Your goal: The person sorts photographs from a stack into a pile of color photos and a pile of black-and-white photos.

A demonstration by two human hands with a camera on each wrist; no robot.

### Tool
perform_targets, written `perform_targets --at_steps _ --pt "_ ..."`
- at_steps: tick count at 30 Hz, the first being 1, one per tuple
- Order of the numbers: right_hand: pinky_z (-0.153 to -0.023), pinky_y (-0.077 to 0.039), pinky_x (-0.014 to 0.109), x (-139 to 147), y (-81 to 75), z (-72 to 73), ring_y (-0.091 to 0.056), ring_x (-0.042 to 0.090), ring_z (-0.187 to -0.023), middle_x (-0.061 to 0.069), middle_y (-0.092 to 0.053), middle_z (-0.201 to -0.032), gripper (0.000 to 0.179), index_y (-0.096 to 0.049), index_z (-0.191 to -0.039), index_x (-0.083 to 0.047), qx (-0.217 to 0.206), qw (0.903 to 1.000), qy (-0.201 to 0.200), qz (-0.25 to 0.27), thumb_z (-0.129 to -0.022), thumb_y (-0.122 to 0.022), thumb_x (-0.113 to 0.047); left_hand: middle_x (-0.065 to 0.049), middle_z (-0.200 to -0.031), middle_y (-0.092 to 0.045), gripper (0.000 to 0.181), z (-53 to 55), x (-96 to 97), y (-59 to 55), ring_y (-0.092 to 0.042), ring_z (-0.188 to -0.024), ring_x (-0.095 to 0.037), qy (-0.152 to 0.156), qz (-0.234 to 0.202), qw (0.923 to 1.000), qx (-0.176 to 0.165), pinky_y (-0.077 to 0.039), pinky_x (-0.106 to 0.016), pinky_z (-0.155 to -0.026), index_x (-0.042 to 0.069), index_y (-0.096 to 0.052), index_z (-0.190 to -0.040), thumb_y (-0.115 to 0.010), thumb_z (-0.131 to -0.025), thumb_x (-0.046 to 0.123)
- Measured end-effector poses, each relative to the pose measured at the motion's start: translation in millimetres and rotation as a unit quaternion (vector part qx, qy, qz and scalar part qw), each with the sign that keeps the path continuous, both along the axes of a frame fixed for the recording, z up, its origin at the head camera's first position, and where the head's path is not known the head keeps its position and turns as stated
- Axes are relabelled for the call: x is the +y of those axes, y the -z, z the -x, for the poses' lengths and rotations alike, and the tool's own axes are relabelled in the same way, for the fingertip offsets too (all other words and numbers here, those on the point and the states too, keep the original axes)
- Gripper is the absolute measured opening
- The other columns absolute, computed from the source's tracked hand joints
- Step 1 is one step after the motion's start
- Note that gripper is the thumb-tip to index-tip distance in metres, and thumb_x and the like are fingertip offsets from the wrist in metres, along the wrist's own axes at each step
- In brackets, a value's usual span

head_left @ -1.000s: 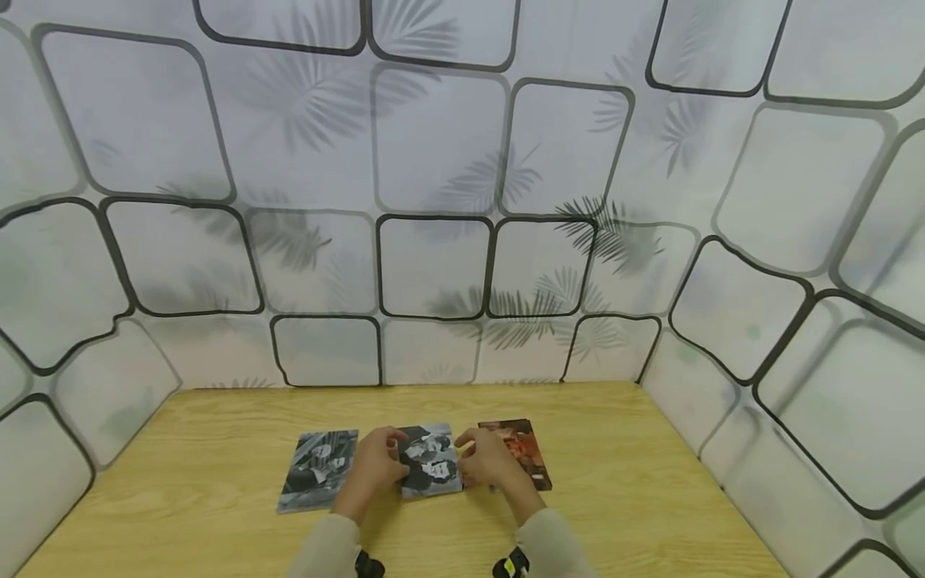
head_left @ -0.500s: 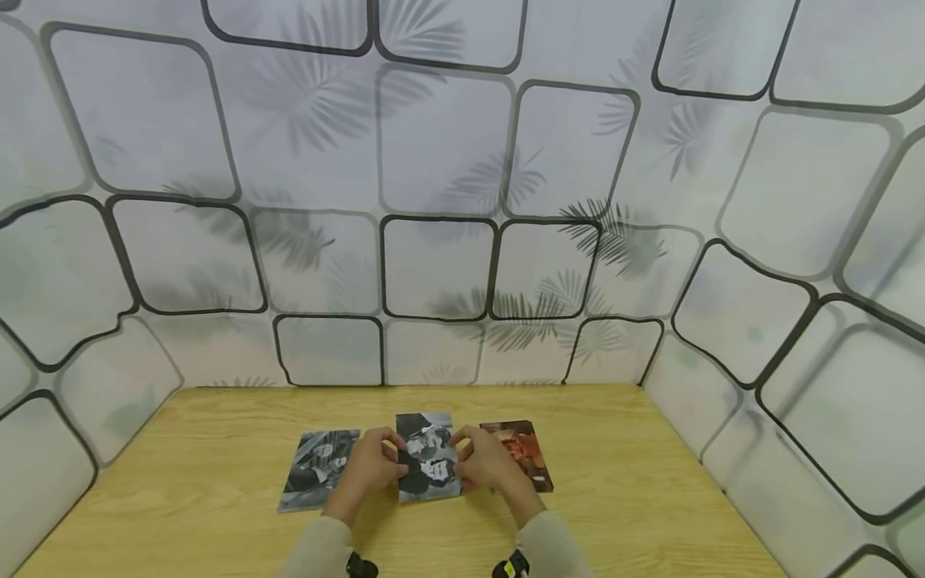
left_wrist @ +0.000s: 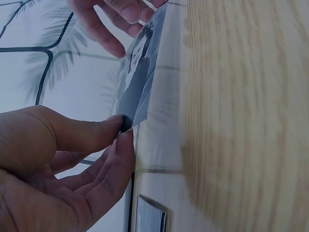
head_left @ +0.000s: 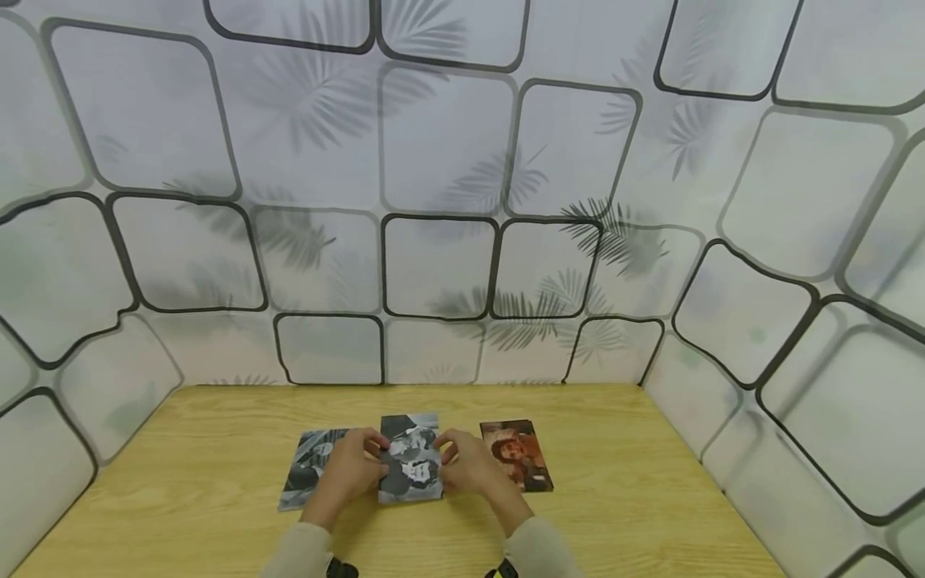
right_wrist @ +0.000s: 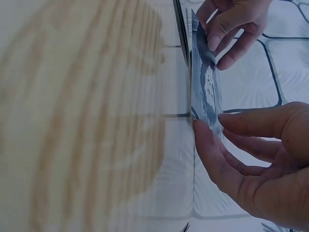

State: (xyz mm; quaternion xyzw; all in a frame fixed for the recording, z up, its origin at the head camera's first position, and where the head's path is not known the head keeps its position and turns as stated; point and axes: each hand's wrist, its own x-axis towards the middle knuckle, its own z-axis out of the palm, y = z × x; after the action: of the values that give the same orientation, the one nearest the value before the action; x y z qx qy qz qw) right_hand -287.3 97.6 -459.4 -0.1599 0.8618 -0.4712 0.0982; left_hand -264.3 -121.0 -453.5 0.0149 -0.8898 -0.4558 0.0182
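A black-and-white photo print [head_left: 409, 459] showing two people is held between both hands, clear of the table in the wrist views. My left hand [head_left: 352, 464] pinches its left edge between thumb and fingers, as the left wrist view shows close up. On the opposite edge, my right hand [head_left: 468, 466] grips the print with thumb and fingertips [right_wrist: 205, 133]. Partly behind the left hand lies another black-and-white photo print [head_left: 299, 478], whose right part is hidden. To the right of the right hand, a reddish-brown photo print [head_left: 522, 453] lies flat, apparently on top of others.
A light wood-grain table [head_left: 614, 522] carries all the prints. Behind and beside it hangs a patterned pale curtain [head_left: 433, 265] with dark rounded outlines and leaf shadows. In the left wrist view the edge of a small stack of prints [left_wrist: 150, 216] shows at the bottom.
Both hands have lifted the middle print and moved it left, toward the left print. The reddish print is now more fully uncovered, while the left one is more covered by the hand.
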Motion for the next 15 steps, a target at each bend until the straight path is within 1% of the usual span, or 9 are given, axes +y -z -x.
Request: perform_targets --at_steps 5,7,9,15 --pt "-0.057 -0.059 0.030 -9 2.6 -3.5 -0.066 0.017 -0.068 0.014 -0.065 -0.099 0.038 -0.067 -0.120 -0.001 0.006 0.9999 -0.014 0.006 -0.084 -0.068 0.009 -0.018 -0.105 -0.072 0.030 -5.0 -9.6 -0.6 -0.070 -0.089 -0.027 0.000 0.026 0.9996 0.012 -0.058 -0.041 -0.072 0.001 -0.073 -0.105 -0.083 -0.077 -0.006" --pt "-0.056 -0.059 0.028 -12 3.8 -4.2 -0.067 0.016 -0.069 0.014 -0.064 -0.100 0.038 -0.067 -0.120 0.000 0.012 0.9996 -0.024 0.007 -0.083 -0.068 0.009 -0.017 -0.105 -0.073 0.031 -6.1 -13.6 -0.8 -0.070 -0.092 -0.028 0.000 0.039 0.9991 0.018 -0.059 -0.044 -0.077 0.001 -0.074 -0.104 -0.084 -0.076 -0.006" --pt "-0.056 -0.059 0.028 -15 3.8 -4.7 -0.067 0.017 -0.068 0.015 -0.065 -0.098 0.039 -0.067 -0.121 0.002 0.020 0.9993 -0.030 0.009 -0.083 -0.067 0.009 -0.016 -0.104 -0.073 0.031 -7.0 -17.2 -1.7 -0.069 -0.093 -0.028 -0.001 0.043 0.9989 0.019 -0.058 -0.046 -0.080 0.001 -0.074 -0.104 -0.084 -0.075 -0.005" --pt "-0.055 -0.058 0.030 -25 3.4 -6.0 -0.066 0.018 -0.066 0.014 -0.063 -0.096 0.043 -0.065 -0.124 0.005 0.006 0.9992 -0.036 0.019 -0.081 -0.066 0.011 -0.015 -0.104 -0.073 0.031 -7.8 -28.1 -2.5 -0.068 -0.093 -0.027 -0.006 0.047 0.9987 0.015 -0.058 -0.043 -0.078 0.001 -0.075 -0.105 -0.083 -0.075 -0.005"
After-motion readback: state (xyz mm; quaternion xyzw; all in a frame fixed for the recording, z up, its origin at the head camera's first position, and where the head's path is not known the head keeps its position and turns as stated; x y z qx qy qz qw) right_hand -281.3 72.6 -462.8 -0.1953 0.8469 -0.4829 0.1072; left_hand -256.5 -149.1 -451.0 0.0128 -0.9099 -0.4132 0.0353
